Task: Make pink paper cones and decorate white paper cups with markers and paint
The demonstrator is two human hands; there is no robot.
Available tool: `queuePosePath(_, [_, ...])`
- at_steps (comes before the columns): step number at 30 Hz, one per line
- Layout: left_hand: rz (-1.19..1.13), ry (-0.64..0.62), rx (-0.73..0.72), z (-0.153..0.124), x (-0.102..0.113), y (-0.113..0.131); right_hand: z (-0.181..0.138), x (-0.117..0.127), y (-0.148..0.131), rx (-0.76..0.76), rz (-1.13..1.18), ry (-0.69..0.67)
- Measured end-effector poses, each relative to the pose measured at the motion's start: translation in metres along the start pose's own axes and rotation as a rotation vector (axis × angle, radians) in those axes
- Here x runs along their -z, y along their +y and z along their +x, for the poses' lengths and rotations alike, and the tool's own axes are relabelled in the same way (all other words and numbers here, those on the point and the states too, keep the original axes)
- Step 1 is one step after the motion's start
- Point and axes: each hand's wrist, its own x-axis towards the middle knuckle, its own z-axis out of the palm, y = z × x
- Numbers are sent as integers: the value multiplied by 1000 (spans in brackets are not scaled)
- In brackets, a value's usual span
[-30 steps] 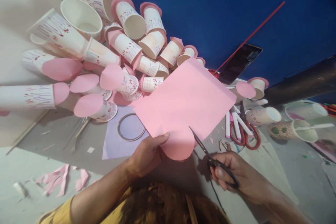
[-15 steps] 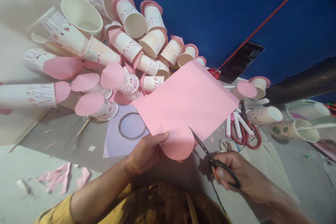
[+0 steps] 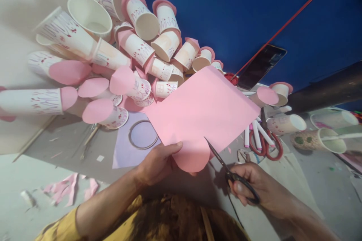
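Note:
My left hand [image 3: 158,162] pinches the near left edge of a sheet of pink paper [image 3: 203,105], thumb on top and fingers underneath. At that near edge the paper has a rounded, partly cut lobe [image 3: 192,156] that curves toward me. In my right hand [image 3: 251,186] is a pair of scissors [image 3: 223,162] with black handles. Its blade tips lie against the paper at the right side of the rounded lobe. The fingers of the left hand under the sheet are hidden.
Decorated paper cups [image 3: 138,47] with pink paper pieces are heaped at the left and back. A metal ring [image 3: 143,134] lies on lilac paper [image 3: 121,154]. Red-handled scissors [image 3: 278,147], markers [image 3: 256,135] and a phone [image 3: 263,66] are at the right. Pink scraps [image 3: 66,188] lie lower left.
The view has shifted very slightly. Both hands, the pink paper and the scissors keep nearly the same position.

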Motion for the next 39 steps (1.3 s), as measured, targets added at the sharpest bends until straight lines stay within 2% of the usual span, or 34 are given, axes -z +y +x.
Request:
queuePosePath(6, [-13, -27, 27, 0, 2, 1, 1, 7, 2, -2, -27, -32])
queuePosePath(22, [-6, 54, 107, -2, 5, 7, 2, 4, -14, -54, -53, -20])
queuePosePath(29, [-91, 229, -12, 3, 2, 3, 3, 2, -15, -81, -59, -4])
queuePosePath(39, [-93, 277, 14, 2, 1, 4, 3, 3, -13, -72, -66, -12])
